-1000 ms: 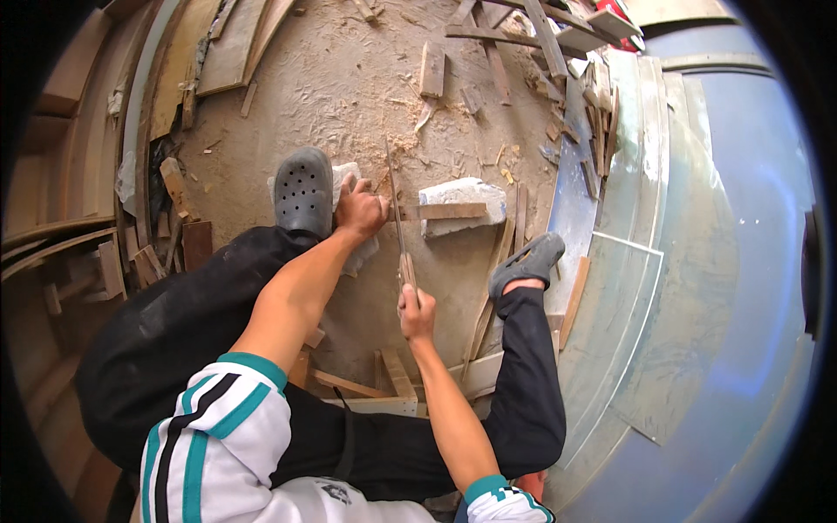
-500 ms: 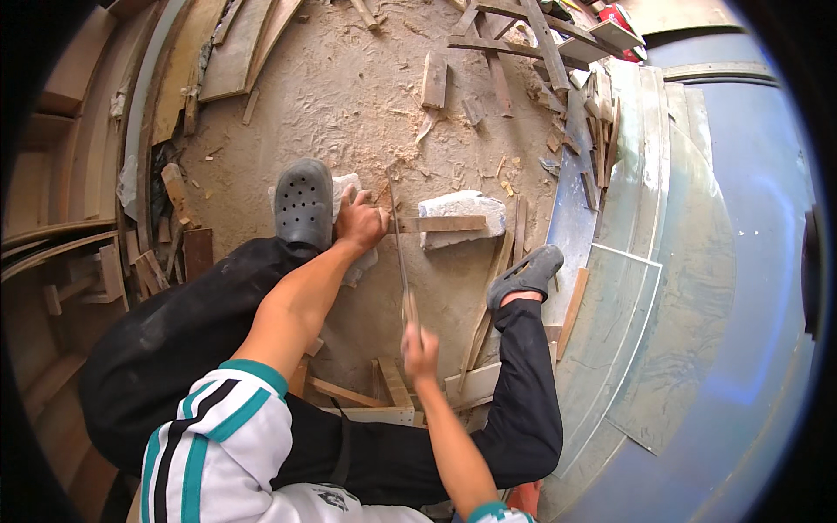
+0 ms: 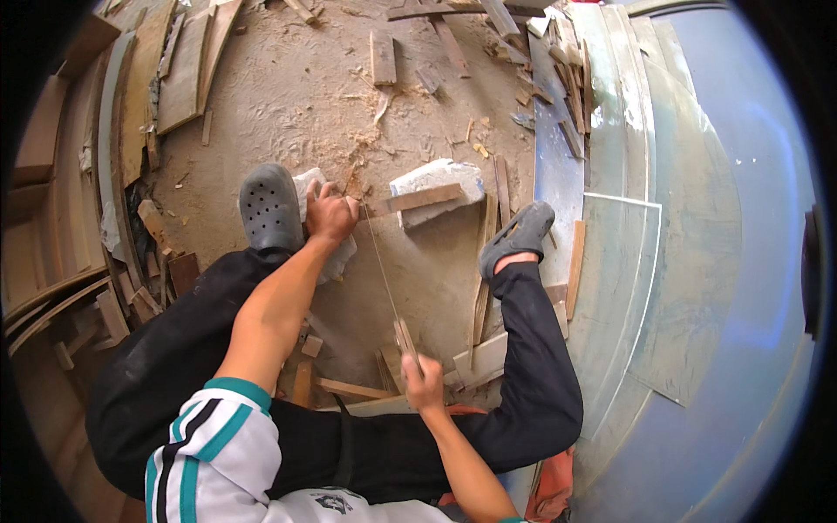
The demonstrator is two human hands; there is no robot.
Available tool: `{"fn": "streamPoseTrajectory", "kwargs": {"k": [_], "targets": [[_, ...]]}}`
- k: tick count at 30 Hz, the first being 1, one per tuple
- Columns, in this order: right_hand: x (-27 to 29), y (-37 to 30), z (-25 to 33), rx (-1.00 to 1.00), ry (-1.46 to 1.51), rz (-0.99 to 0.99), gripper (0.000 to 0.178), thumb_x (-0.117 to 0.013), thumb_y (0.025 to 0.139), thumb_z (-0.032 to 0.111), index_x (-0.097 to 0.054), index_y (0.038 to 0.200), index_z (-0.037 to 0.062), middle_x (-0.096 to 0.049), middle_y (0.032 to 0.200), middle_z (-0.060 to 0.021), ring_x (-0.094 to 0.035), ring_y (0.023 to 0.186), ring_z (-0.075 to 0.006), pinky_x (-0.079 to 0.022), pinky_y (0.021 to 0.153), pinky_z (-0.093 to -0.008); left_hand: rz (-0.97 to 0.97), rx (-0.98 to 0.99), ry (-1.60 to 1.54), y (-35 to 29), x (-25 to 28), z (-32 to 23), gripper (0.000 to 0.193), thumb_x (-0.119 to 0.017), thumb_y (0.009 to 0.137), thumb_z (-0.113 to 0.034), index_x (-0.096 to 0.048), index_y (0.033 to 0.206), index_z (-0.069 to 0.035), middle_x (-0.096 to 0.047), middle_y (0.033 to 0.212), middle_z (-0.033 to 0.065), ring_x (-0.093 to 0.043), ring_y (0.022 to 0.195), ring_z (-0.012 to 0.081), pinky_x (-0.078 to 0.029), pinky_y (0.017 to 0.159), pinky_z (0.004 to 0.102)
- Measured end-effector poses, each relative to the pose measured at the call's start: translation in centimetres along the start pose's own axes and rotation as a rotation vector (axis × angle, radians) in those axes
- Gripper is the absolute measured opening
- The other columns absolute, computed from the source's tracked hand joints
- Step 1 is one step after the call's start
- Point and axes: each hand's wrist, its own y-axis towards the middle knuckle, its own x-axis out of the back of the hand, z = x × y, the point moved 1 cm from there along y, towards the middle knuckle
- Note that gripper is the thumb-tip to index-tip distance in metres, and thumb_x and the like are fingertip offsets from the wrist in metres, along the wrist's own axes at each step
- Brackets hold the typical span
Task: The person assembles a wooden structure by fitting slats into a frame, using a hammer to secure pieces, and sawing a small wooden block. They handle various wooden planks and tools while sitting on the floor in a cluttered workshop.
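Note:
My left hand [image 3: 331, 216] is closed on a strip of wood [image 3: 423, 200], pressing it down over a pale rough block [image 3: 338, 260]. The strip's right end lies on a second whitish block [image 3: 466, 180], and it slants slightly upward to the right. My right hand [image 3: 424, 382] is wrapped round the wooden handle of a handsaw [image 3: 380, 261]. The saw's thin blade runs from the handle up to the strip, just right of my left fingers. A grey clog [image 3: 271, 206] on my left foot rests beside my left hand.
Scrap boards [image 3: 187, 87] lean along the left. A short wood block [image 3: 383, 58] and shavings lie on the dusty ground ahead. Large glass sheets [image 3: 623, 288] lie at the right, past my other clog [image 3: 521, 237]. Wood offcuts [image 3: 353, 388] lie between my legs.
My right hand has drawn the saw back toward me. The strip has tilted, its right end now higher. My left hand keeps its hold, while the whole view has shifted somewhat.

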Motion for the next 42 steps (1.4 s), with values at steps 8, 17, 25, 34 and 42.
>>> {"fn": "streamPoseTrajectory", "kwargs": {"k": [8, 17, 25, 34, 42], "targets": [[-0.3, 2.9, -0.5, -0.056, 0.025, 0.054, 0.045, -0.054, 0.098, 0.033, -0.05, 0.063, 0.0037, -0.047, 0.054, -0.0025, -0.045, 0.051, -0.0124, -0.035, 0.05, -0.0326, -0.054, -0.014, -0.036, -0.1, -0.8, 0.7, 0.043, -0.048, 0.09, -0.028, -0.075, 0.069, -0.002, -0.074, 0.08, 0.0111, -0.06, 0.112, 0.0218, -0.019, 0.116, 0.0445], [-2.8, 8.2, 0.3, -0.103, 0.045, 0.035, 0.046, -0.053, 0.098, 0.032, -0.047, 0.063, 0.0036, -0.045, 0.054, -0.0012, -0.044, 0.052, -0.011, -0.034, 0.05, -0.0306, -0.067, -0.014, -0.065, 0.1, -0.5, 0.0, 0.045, -0.046, 0.09, -0.028, -0.074, 0.068, -0.001, -0.073, 0.078, 0.0102, -0.059, 0.113, 0.0219, -0.02, 0.116, 0.0455], [-2.6, 6.1, -0.3, -0.055, -0.016, 0.024, 0.045, -0.052, 0.098, 0.031, -0.048, 0.061, 0.0048, -0.045, 0.054, -0.0006, -0.044, 0.049, -0.0115, -0.034, 0.047, -0.0307, 0.019, 0.007, -0.056, -0.2, 0.3, -0.3, 0.043, -0.045, 0.09, -0.027, -0.075, 0.072, -0.002, -0.074, 0.084, 0.0109, -0.058, 0.117, 0.0237, -0.019, 0.116, 0.0462], [1.2, 0.5, 2.6, -0.083, -0.047, 0.066, 0.046, -0.051, 0.099, 0.032, -0.048, 0.063, 0.0056, -0.045, 0.054, 0.0008, -0.042, 0.05, -0.0099, -0.032, 0.048, -0.0288, -0.075, 0.011, -0.049, -0.3, -0.4, 0.2, 0.043, -0.047, 0.09, -0.027, -0.074, 0.069, -0.002, -0.073, 0.081, 0.0113, -0.059, 0.115, 0.0239, -0.019, 0.116, 0.0465], [-0.4, 2.8, 2.1, -0.077, -0.04, 0.065, 0.047, -0.051, 0.099, 0.033, -0.048, 0.061, 0.0049, -0.045, 0.052, 0.0, -0.044, 0.049, -0.0102, -0.033, 0.047, -0.0298, -0.029, 0.004, -0.056, -0.2, -0.4, 0.2, 0.045, -0.045, 0.091, -0.029, -0.075, 0.068, -0.003, -0.073, 0.077, 0.0117, -0.059, 0.115, 0.023, -0.017, 0.116, 0.0463]]}}
